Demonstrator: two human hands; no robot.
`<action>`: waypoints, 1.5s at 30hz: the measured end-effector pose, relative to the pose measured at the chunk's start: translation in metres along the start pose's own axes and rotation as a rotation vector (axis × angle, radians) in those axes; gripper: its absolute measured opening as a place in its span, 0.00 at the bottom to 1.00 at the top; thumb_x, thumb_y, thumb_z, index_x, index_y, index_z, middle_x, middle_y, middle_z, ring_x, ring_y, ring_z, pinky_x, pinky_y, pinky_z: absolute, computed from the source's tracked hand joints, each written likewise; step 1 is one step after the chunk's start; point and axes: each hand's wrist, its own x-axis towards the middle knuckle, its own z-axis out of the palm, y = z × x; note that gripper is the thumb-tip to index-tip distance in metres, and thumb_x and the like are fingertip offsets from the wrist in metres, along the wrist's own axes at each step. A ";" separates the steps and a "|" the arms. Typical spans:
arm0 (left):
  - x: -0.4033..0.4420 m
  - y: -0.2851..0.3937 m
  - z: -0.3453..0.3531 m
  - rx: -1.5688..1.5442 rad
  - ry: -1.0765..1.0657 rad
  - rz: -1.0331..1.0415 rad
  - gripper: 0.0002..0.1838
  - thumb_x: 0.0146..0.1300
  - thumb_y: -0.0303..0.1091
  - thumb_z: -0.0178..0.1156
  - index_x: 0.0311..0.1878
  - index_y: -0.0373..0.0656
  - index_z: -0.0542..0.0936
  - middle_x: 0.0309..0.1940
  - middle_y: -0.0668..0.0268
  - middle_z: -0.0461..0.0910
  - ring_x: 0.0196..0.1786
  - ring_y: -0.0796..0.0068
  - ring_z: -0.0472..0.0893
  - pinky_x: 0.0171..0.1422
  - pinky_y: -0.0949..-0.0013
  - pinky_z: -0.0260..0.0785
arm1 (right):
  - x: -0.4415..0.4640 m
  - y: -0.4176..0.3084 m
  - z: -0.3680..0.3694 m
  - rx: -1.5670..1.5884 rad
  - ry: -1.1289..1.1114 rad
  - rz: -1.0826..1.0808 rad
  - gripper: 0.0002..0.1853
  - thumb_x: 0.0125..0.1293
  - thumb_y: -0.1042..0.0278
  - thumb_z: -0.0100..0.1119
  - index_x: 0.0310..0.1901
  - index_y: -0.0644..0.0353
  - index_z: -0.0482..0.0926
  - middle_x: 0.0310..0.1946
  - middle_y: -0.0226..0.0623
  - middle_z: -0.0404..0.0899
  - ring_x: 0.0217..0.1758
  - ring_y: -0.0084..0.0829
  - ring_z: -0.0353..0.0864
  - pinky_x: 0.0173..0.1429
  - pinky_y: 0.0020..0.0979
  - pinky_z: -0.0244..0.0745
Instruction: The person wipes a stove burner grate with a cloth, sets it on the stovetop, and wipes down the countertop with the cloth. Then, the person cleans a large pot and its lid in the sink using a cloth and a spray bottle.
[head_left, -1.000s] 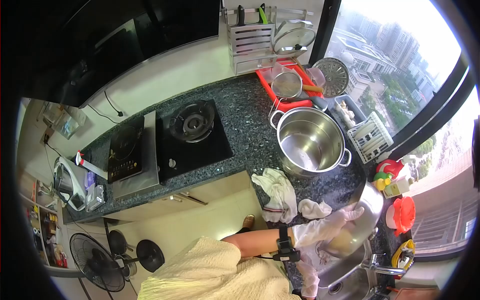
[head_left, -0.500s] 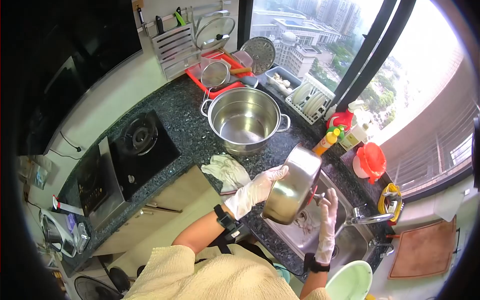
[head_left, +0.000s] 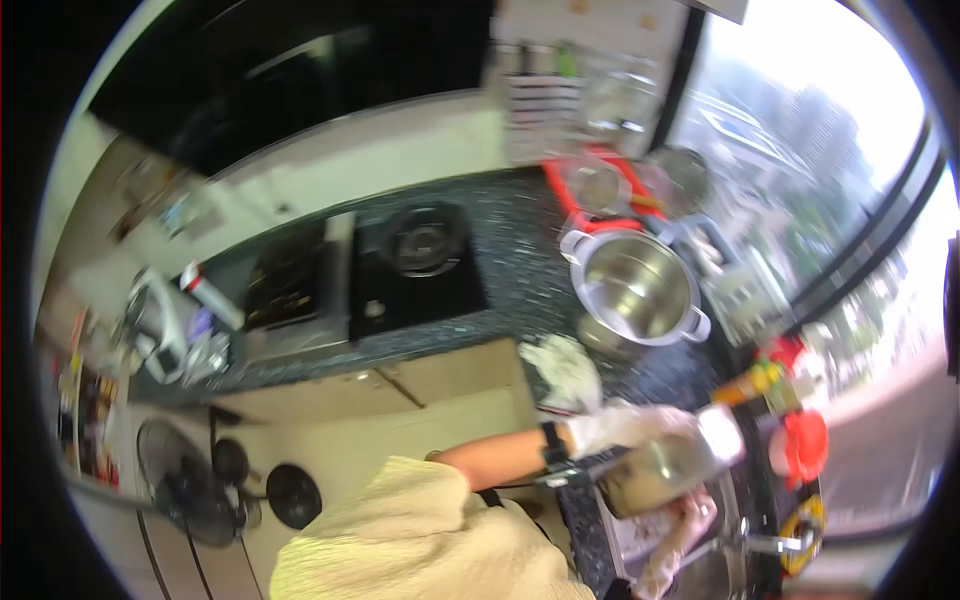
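Observation:
A shiny steel pot (head_left: 672, 466), smeared by motion, hangs tilted above the sink. My left hand (head_left: 640, 430), in a pale thin glove, is closed on its upper side. My right hand (head_left: 690, 518), gloved likewise, has its fingers curled against the lower side of that pot; the exact grip is blurred. Beneath both hands lies the steel sink (head_left: 720, 575), partly covered by the pot and the right arm. A large two-handled steel pot (head_left: 640, 290) stands uncovered on the counter behind them. Left of the held pot, a whitish cloth (head_left: 565, 370) lies crumpled at the counter edge.
A gas hob (head_left: 415, 270) is set in the dark counter (head_left: 525, 240) to the left. Behind the large pot are a red tray (head_left: 570, 190) with utensils and a white dish rack (head_left: 745, 300). Bottles (head_left: 750, 383), a red strainer (head_left: 803, 447) and the faucet (head_left: 775, 543) line the right side.
The view has swung left, so the scene sits further right and is blurred. My right hand's fingers, spread beside the held pot before, now curl against it. The left hand keeps its hold.

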 end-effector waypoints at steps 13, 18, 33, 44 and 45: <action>-0.395 0.099 -0.249 -0.179 1.723 -0.507 0.14 0.66 0.39 0.58 0.48 0.40 0.75 0.35 0.66 0.82 0.37 0.78 0.81 0.41 0.74 0.72 | -0.055 0.017 0.218 -0.095 -0.009 0.001 0.08 0.60 0.64 0.57 0.38 0.55 0.71 0.32 0.32 0.76 0.28 0.25 0.73 0.32 0.28 0.71; -0.681 0.151 -0.329 0.481 2.332 -0.624 0.24 0.60 0.33 0.65 0.58 0.39 0.70 0.47 0.62 0.78 0.47 0.73 0.78 0.53 0.70 0.71 | -0.095 0.027 0.295 -0.115 -0.047 0.028 0.07 0.60 0.64 0.56 0.36 0.54 0.70 0.31 0.31 0.75 0.27 0.25 0.72 0.30 0.28 0.70; -0.895 0.219 -0.462 0.640 1.739 -0.767 0.35 0.56 0.31 0.65 0.69 0.42 0.68 0.60 0.67 0.75 0.64 0.73 0.71 0.68 0.70 0.59 | -0.166 -0.001 0.338 -0.018 0.134 0.102 0.05 0.60 0.64 0.54 0.33 0.53 0.70 0.28 0.29 0.73 0.24 0.23 0.71 0.24 0.25 0.66; -0.757 0.308 -0.453 0.962 1.388 -0.968 0.28 0.65 0.35 0.59 0.69 0.45 0.69 0.63 0.62 0.72 0.63 0.68 0.71 0.69 0.67 0.59 | -0.090 0.040 0.158 0.401 0.403 0.032 0.05 0.56 0.70 0.54 0.26 0.53 0.68 0.16 0.24 0.66 0.13 0.20 0.63 0.17 0.21 0.59; -0.771 0.306 -0.459 0.997 1.341 -1.022 0.26 0.62 0.32 0.59 0.65 0.43 0.71 0.59 0.62 0.74 0.59 0.67 0.73 0.66 0.66 0.61 | -0.090 0.043 0.152 0.418 0.414 0.029 0.05 0.55 0.71 0.54 0.26 0.53 0.68 0.16 0.24 0.66 0.13 0.21 0.62 0.17 0.22 0.59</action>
